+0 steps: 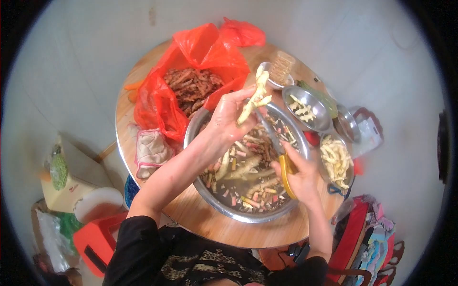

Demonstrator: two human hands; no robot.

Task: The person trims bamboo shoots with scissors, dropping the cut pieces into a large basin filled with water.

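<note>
My left hand is closed on a pale peeled root, held up over the far side of a large metal basin. Yellow-handled scissors are in my right hand, above the basin's right side, their blades reaching up and left towards the root. Murky water fills the basin, with pale root pieces and many small pink and yellowish trimmings in it. Behind my left wrist, an open red plastic bag holds many brown unpeeled roots.
On the right of the round wooden table stand a metal bowl with a few pale pieces and another full of peeled roots. A folded cloth lies left of the basin. A small bowl with a brown block is at the back.
</note>
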